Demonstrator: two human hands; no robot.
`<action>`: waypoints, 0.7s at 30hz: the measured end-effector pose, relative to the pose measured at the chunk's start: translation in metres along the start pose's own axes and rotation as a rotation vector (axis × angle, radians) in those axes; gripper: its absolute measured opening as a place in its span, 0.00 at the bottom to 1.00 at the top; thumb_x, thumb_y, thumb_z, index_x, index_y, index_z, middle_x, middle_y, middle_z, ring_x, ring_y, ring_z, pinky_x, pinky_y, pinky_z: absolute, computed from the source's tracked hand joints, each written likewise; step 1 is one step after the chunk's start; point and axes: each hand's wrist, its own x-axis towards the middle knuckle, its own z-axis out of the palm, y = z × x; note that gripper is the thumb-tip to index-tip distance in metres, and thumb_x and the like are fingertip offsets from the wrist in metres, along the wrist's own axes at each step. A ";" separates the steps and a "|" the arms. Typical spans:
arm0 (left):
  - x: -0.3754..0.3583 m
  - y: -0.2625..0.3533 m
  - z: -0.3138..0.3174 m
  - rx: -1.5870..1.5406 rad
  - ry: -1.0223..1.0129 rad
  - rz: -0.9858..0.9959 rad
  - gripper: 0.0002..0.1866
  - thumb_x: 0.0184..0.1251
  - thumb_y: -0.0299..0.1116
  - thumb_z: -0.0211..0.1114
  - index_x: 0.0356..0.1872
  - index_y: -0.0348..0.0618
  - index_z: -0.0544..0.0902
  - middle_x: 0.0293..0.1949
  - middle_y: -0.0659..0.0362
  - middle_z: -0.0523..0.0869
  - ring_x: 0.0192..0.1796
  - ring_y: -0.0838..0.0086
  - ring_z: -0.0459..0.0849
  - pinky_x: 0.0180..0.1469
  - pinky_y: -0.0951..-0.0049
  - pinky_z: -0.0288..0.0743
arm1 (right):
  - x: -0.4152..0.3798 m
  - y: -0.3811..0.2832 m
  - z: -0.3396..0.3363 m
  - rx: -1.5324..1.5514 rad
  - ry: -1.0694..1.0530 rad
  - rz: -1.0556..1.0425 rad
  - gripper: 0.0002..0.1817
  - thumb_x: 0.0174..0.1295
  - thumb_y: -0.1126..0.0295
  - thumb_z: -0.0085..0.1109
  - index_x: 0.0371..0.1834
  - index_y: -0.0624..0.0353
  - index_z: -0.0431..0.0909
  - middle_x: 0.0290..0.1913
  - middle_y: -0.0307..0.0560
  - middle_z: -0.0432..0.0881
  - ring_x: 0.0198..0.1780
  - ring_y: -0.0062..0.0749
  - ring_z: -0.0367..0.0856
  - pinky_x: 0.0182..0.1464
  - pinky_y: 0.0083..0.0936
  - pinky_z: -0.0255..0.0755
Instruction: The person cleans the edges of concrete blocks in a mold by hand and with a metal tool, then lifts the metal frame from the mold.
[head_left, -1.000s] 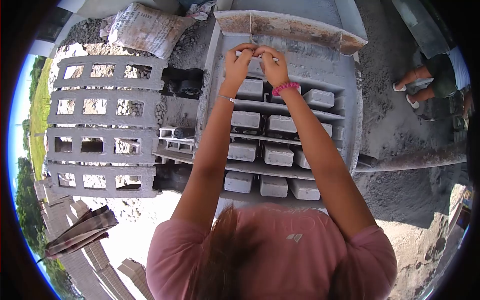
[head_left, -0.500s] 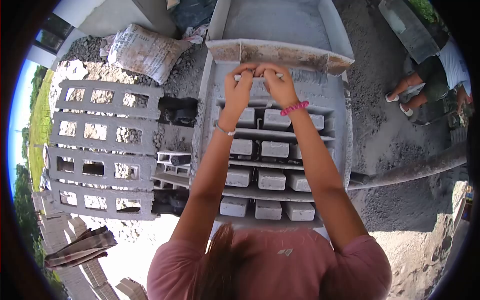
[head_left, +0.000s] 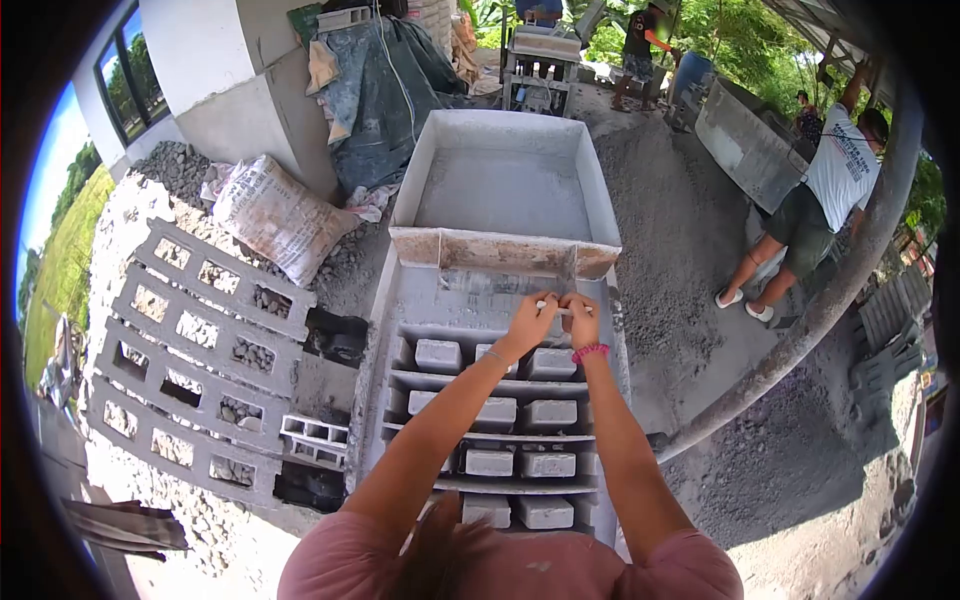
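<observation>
My left hand [head_left: 533,322] and my right hand [head_left: 578,320] are close together above the upper part of a grey block mould [head_left: 490,437], fingers curled in. Small pale bits show at the fingertips, too small to name. Rows of rectangular concrete cores [head_left: 549,412] sit between the mould's thin divider plates, below my hands and partly behind my forearms. Just beyond my hands stands a shallow metal feed box [head_left: 505,250] with a rusty front edge. A pink band circles my right wrist.
Hollow concrete blocks [head_left: 200,330] lie in rows at the left, beside a filled sack [head_left: 283,215] on gravel. A long pipe [head_left: 790,345] slants along the right. A person in a white shirt [head_left: 848,160] bends at the right; another person [head_left: 640,45] stands at the back.
The view has tilted up and turned, bringing in the whole feed box and the background people. My hands, still close together and curled, appear lower and further right in the picture.
</observation>
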 end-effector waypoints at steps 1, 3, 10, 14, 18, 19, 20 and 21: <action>0.002 0.007 0.010 0.037 -0.041 0.010 0.14 0.58 0.35 0.48 0.32 0.33 0.75 0.20 0.53 0.75 0.24 0.74 0.70 0.30 0.72 0.66 | 0.000 -0.002 -0.012 0.000 0.011 0.004 0.12 0.53 0.73 0.40 0.18 0.63 0.73 0.16 0.35 0.70 0.10 0.12 0.57 0.11 0.15 0.48; 0.018 0.033 0.022 0.068 -0.159 0.042 0.15 0.59 0.37 0.47 0.32 0.33 0.75 0.23 0.47 0.77 0.24 0.65 0.72 0.32 0.69 0.67 | 0.005 -0.024 -0.033 -0.016 -0.002 -0.041 0.12 0.52 0.73 0.40 0.17 0.62 0.73 0.17 0.35 0.69 0.10 0.12 0.56 0.11 0.15 0.49; 0.012 0.001 0.060 0.069 -0.107 0.083 0.15 0.58 0.36 0.47 0.29 0.32 0.75 0.21 0.48 0.75 0.25 0.77 0.71 0.30 0.73 0.66 | 0.000 0.008 -0.068 0.096 0.188 0.030 0.11 0.53 0.72 0.41 0.20 0.62 0.73 0.16 0.37 0.69 0.10 0.14 0.57 0.13 0.15 0.49; 0.015 0.036 0.055 -0.070 -0.004 0.171 0.15 0.58 0.36 0.47 0.28 0.32 0.76 0.19 0.52 0.76 0.23 0.78 0.69 0.28 0.73 0.65 | 0.000 -0.043 -0.050 -0.082 0.020 -0.063 0.10 0.52 0.73 0.42 0.20 0.62 0.73 0.16 0.37 0.69 0.10 0.14 0.57 0.12 0.14 0.49; -0.005 0.063 0.052 -0.070 0.058 0.198 0.16 0.58 0.36 0.46 0.29 0.30 0.76 0.24 0.56 0.77 0.29 0.77 0.72 0.35 0.74 0.66 | -0.011 -0.054 -0.041 -0.081 0.013 -0.225 0.10 0.51 0.74 0.41 0.18 0.62 0.72 0.16 0.35 0.69 0.11 0.11 0.57 0.11 0.12 0.47; 0.002 0.030 0.056 -0.108 0.072 0.050 0.17 0.57 0.37 0.47 0.31 0.31 0.76 0.23 0.56 0.77 0.28 0.76 0.72 0.33 0.74 0.67 | -0.003 -0.033 -0.043 -0.086 0.064 -0.145 0.10 0.50 0.73 0.42 0.17 0.61 0.73 0.17 0.35 0.70 0.11 0.12 0.58 0.12 0.13 0.48; 0.010 0.006 0.052 -0.056 0.102 -0.002 0.17 0.57 0.38 0.48 0.31 0.31 0.76 0.22 0.56 0.77 0.28 0.76 0.72 0.32 0.74 0.67 | 0.008 -0.018 -0.041 -0.119 0.102 -0.121 0.10 0.50 0.72 0.43 0.17 0.61 0.73 0.16 0.35 0.70 0.11 0.12 0.58 0.12 0.13 0.48; 0.019 -0.012 0.049 -0.008 0.131 -0.050 0.17 0.56 0.38 0.48 0.31 0.31 0.77 0.22 0.56 0.77 0.27 0.76 0.72 0.32 0.75 0.67 | 0.018 -0.005 -0.038 -0.156 0.141 -0.101 0.11 0.50 0.72 0.43 0.17 0.62 0.74 0.16 0.35 0.71 0.11 0.13 0.59 0.12 0.13 0.48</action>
